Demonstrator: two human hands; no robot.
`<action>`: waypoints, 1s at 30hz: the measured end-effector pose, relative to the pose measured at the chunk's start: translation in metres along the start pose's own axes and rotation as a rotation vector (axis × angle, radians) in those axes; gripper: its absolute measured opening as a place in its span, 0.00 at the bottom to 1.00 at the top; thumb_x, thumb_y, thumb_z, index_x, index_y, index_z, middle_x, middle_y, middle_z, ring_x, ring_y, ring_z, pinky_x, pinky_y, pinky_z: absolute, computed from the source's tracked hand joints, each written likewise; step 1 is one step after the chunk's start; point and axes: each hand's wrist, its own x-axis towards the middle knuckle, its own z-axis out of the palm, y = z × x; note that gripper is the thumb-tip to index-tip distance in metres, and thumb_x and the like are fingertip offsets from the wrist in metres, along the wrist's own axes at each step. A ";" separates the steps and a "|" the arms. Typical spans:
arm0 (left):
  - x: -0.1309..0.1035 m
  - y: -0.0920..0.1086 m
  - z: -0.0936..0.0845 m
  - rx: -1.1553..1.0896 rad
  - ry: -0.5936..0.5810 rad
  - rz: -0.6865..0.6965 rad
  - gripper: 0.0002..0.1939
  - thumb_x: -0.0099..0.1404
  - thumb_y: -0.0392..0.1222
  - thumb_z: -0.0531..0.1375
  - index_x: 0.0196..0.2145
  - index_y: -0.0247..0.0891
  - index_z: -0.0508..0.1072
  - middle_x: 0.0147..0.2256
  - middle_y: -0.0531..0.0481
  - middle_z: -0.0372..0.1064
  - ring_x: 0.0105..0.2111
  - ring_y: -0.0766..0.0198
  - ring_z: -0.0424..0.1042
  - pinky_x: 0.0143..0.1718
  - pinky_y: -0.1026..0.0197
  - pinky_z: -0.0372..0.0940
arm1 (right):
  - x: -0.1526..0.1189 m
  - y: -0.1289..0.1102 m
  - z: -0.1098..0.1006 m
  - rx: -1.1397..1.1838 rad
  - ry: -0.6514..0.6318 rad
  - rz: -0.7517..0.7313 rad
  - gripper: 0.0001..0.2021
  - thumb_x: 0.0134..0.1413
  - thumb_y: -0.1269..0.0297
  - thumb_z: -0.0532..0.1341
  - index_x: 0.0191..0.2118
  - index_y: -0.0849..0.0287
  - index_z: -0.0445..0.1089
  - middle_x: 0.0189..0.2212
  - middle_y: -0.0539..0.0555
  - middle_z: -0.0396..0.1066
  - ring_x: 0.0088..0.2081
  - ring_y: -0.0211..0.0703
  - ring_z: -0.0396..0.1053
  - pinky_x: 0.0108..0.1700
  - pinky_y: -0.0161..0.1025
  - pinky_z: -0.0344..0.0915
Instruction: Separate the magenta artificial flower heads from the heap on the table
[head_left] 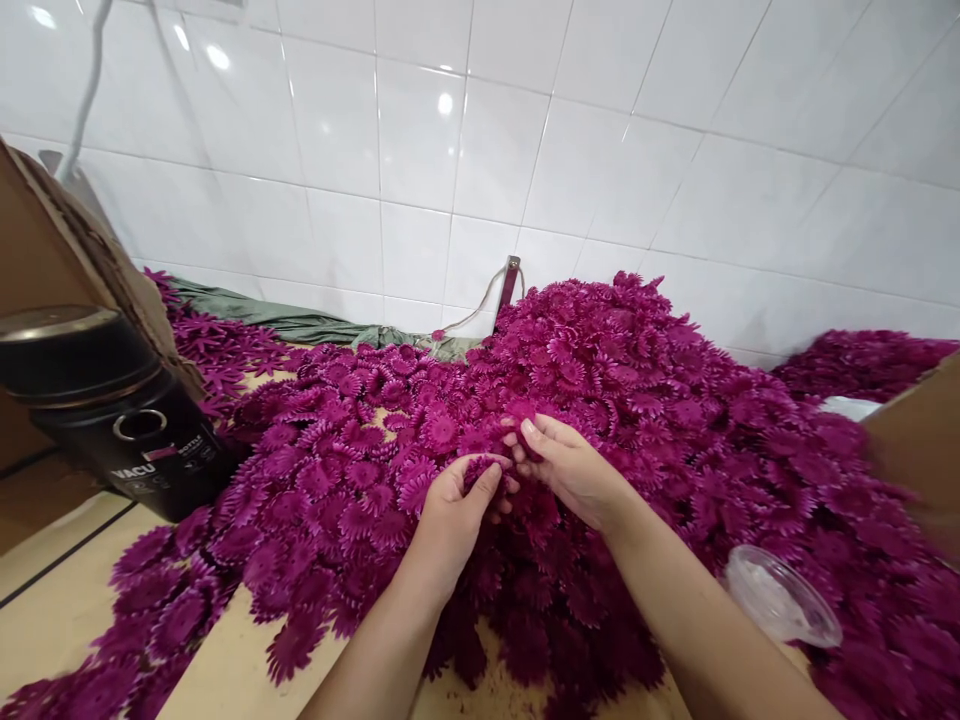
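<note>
A black vacuum bottle [112,410] is standing at the left. Beside it, the left hand [450,515] is pinching magenta fabric flower heads [484,468] atop the heap [637,400]; the right hand [570,465] is gripping them too. A clear plastic cup [780,597] is lying further right.

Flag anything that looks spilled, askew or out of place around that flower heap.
A clear plastic cup lies on its side by the right forearm, atop the purple flower heads. Loose flower heads have strayed across the tabletop at lower left.
</note>
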 end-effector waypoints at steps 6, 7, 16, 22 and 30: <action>0.000 0.000 0.000 -0.036 0.013 -0.012 0.15 0.45 0.46 0.64 0.30 0.34 0.71 0.21 0.53 0.70 0.18 0.72 0.64 0.20 0.68 0.57 | -0.005 -0.005 -0.005 0.079 -0.048 0.032 0.16 0.27 0.66 0.68 0.29 0.61 0.68 0.23 0.48 0.70 0.24 0.32 0.66 0.27 0.29 0.63; 0.000 0.000 0.000 -0.036 0.015 -0.010 0.15 0.46 0.46 0.64 0.30 0.34 0.71 0.21 0.53 0.70 0.18 0.72 0.64 0.20 0.69 0.57 | -0.004 -0.005 -0.006 0.049 -0.021 0.029 0.15 0.28 0.65 0.68 0.28 0.61 0.67 0.21 0.48 0.69 0.21 0.31 0.65 0.23 0.29 0.62; -0.001 0.002 0.000 -0.023 0.039 -0.008 0.15 0.48 0.47 0.62 0.31 0.34 0.71 0.21 0.53 0.70 0.18 0.72 0.64 0.22 0.68 0.58 | 0.012 0.001 -0.015 -0.132 0.225 -0.067 0.15 0.33 0.58 0.65 0.27 0.61 0.65 0.11 0.39 0.56 0.13 0.26 0.49 0.15 0.28 0.44; -0.001 0.001 0.000 0.011 -0.011 0.035 0.13 0.50 0.46 0.61 0.30 0.34 0.71 0.21 0.52 0.70 0.18 0.71 0.64 0.21 0.69 0.57 | 0.006 -0.003 -0.015 -0.142 0.119 -0.148 0.17 0.29 0.66 0.67 0.31 0.62 0.65 0.17 0.42 0.62 0.20 0.28 0.57 0.23 0.30 0.54; -0.005 0.003 0.001 -0.074 0.018 -0.018 0.17 0.49 0.46 0.62 0.35 0.33 0.71 0.25 0.50 0.72 0.20 0.71 0.65 0.23 0.67 0.59 | 0.024 -0.005 -0.029 -0.376 0.314 -0.252 0.19 0.38 0.57 0.63 0.39 0.62 0.67 0.32 0.57 0.71 0.29 0.41 0.68 0.29 0.40 0.66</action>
